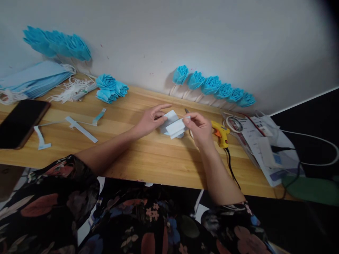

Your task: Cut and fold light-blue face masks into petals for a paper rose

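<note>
Over the middle of the table, my right hand (200, 128) pinches a small folded piece of pale white-blue mask cloth (178, 127) between thumb and fingers. My left hand (152, 119) has its thumb and lower fingers closed at the left edge of a second pale piece (171, 115), with the index finger stretched out above. The pieces overlap, and bluer layers show beneath them. Just right of my right hand lies a yellow glue gun (221, 134). Scissors, mostly hidden behind that hand, show only a dark tip and part of a handle.
Blue cloth roses on sticks (211, 85) lean along the wall, with more roses (57, 43) at far left. Loose rose heads (108, 88), stacked face masks (39, 77), white ear loops (71, 89), cut strips (82, 129) and a phone (22, 121) lie left. Tape (234, 124) and papers (267, 150) lie right.
</note>
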Motion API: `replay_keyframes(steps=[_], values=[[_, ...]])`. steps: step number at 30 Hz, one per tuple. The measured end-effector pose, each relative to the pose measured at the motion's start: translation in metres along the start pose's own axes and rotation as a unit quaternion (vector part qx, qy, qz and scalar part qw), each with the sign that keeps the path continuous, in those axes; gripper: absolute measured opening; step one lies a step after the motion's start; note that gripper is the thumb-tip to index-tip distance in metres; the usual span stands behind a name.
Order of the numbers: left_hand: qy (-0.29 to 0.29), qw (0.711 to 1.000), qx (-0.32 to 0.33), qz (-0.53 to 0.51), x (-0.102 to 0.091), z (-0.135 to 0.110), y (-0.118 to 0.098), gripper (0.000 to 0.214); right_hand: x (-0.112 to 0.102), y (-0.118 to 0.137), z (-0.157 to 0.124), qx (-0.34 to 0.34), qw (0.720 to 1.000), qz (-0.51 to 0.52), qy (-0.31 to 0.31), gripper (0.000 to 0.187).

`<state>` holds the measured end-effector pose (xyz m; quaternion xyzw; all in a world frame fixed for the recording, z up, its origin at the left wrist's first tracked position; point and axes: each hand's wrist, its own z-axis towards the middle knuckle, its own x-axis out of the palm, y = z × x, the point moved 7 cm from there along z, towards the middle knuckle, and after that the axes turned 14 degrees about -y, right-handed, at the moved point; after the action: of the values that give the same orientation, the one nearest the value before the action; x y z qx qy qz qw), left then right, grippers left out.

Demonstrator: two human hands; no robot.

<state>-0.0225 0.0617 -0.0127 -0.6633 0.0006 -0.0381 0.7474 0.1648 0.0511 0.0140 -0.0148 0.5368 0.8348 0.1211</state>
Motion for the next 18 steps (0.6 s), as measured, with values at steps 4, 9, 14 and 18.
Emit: replay_keyframes(steps=[4, 9, 14, 18], values=[[0.009, 1.000, -0.013, -0.007, 0.004, -0.003, -0.001, 0.063, 0.014, 0.010, -0.008, -0.064, 0.996, -0.049, 0.023, 0.022], [0.034, 0.999, -0.018, -0.007, 0.010, -0.007, 0.001, 0.061, 0.020, 0.000, -0.012, -0.007, 1.000, -0.015, 0.020, 0.017], [0.036, 0.999, 0.008, 0.009, 0.009, -0.010, -0.007, 0.057, 0.019, -0.011, -0.013, 0.044, 0.999, 0.006, -0.015, 0.024], [-0.009, 0.998, 0.042, 0.038, 0.000, -0.008, -0.016, 0.048, 0.017, -0.012, -0.011, 0.027, 0.999, 0.001, -0.038, 0.033]])
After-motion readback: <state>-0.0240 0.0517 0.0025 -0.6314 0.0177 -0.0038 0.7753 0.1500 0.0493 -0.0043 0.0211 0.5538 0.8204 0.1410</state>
